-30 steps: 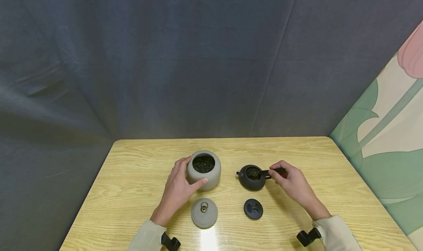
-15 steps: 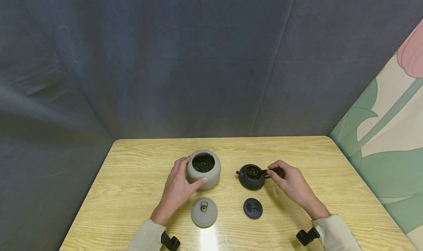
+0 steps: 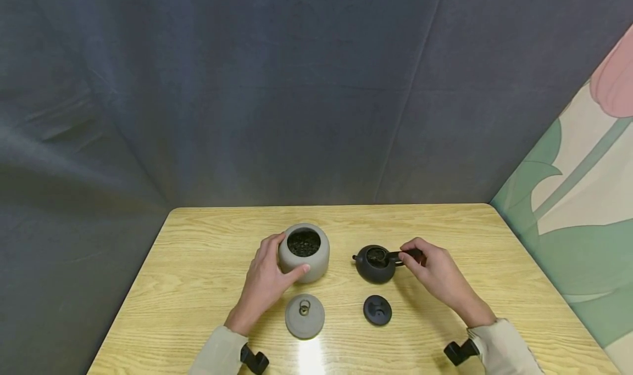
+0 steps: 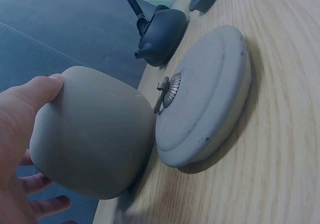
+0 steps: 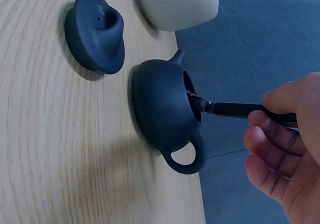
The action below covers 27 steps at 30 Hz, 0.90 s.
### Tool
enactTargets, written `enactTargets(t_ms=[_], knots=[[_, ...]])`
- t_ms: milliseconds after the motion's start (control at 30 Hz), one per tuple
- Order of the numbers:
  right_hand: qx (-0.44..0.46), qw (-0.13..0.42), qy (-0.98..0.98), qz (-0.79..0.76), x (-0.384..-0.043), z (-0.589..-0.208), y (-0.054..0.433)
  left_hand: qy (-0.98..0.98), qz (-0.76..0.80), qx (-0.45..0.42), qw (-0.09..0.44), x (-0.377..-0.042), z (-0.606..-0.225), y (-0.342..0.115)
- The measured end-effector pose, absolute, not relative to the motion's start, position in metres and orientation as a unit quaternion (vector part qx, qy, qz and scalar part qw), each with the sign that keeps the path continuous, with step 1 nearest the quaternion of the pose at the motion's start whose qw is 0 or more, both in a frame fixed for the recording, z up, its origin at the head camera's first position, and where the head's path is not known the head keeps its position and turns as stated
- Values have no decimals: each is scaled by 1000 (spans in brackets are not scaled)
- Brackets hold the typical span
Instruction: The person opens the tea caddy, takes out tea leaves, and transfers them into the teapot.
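Scoop in teapot mouth, jar steadied: spill and tipping risks

Main hazard, my judgement: the teapot (image 3: 372, 275) stands on the bench (image 3: 212, 238) with neither hand on it. If the scoop (image 5: 232, 109) were levered against the rim, the pot could turn or tip. Whether scoop and rim touch, I cannot tell; the scoop's head is hidden inside. A tilt or jerk on lifting could also shed dark leaf-like bits outside the mouth, since the neck passes through a small aperture. A thin pinch near the handle's middle might let the tool roll. Lesser risk: uneven thumb pressure could slide the jar (image 3: 312, 272) into the jar lid (image 3: 304, 323), just beside it. The teapot lid (image 3: 377, 310) lies near the pot, where a dropping wrist might nudge it.

Pose: right grip (image 3: 439, 277) comes in from the handle side, thumb and forefinger pinching the scoop's black handle above the teapot's own handle; remaining fingers curl loosely, clear of the pot. Left grip (image 3: 265, 286) clasps the jar from its left, thumb across the front, index at the rim. Jar upright, dark contents visible inside.
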State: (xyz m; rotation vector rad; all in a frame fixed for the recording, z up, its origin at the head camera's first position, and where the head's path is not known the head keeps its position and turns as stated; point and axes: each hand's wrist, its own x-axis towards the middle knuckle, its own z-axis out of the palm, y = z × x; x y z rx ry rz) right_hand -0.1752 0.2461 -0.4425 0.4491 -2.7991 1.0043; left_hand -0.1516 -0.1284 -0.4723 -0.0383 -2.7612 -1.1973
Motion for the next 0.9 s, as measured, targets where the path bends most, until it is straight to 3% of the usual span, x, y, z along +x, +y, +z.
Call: enactTargets(t_ms=[900], knots=[[173,116,-926,314,-171,-429,254,-915,-396,-13,70,-152,-473,-128]])
